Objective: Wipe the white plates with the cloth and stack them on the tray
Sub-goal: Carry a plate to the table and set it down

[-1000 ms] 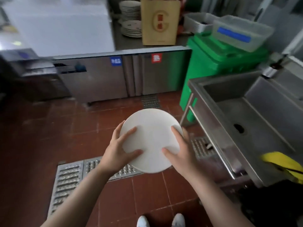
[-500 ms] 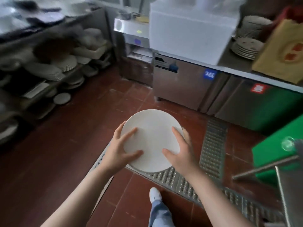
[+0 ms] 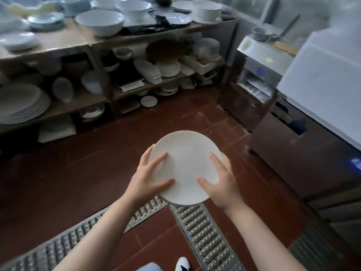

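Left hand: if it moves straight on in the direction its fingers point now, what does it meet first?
The left hand already grips the white plate. Its fingers point up and to the right across it, so probably the right hand comes first; depth is unclear.

The white plate (image 3: pixel 185 167) is hiding the fingers of the left hand (image 3: pixel 145 179) and right hand (image 3: pixel 220 184) that lie under it. The frame's bottom edge is cutting off a white shoe (image 3: pixel 182 264). The shelves (image 3: pixel 93 45) of crockery are blurring at the upper left, leaving pieces there unreadable.
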`<state>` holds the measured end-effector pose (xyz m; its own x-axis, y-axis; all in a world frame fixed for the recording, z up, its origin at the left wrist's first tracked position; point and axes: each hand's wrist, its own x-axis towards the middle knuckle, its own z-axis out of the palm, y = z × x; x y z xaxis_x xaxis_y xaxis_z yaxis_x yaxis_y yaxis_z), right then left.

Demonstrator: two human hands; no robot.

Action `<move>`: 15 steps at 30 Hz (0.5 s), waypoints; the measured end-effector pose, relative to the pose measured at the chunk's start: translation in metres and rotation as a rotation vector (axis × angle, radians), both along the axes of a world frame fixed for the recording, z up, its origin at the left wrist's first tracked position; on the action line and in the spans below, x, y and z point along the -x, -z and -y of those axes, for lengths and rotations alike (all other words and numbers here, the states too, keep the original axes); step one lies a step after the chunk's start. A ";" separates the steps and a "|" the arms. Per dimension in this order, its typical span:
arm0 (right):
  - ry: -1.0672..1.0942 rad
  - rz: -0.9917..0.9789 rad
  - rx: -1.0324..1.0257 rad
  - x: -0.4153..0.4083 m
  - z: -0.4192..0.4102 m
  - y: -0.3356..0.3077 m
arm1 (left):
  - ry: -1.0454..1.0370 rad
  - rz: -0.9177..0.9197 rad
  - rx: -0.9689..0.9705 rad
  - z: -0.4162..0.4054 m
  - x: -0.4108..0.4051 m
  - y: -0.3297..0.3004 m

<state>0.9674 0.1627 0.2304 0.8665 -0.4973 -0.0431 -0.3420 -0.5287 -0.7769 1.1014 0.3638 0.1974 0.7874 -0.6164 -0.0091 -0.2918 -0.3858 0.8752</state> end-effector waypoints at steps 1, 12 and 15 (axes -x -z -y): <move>-0.040 0.000 -0.008 -0.014 0.001 0.001 | -0.039 -0.005 -0.002 -0.003 -0.008 0.001; -0.284 0.001 -0.036 -0.179 -0.024 0.010 | -0.281 -0.023 -0.053 -0.052 -0.117 0.013; -0.321 0.007 -0.054 -0.232 -0.041 0.012 | -0.318 -0.017 -0.057 -0.073 -0.162 0.014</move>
<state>1.1996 0.2042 0.2180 0.9791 -0.1959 -0.0553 -0.1591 -0.5668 -0.8084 1.2633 0.4369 0.1834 0.9398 -0.3379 -0.0512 -0.1345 -0.5036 0.8534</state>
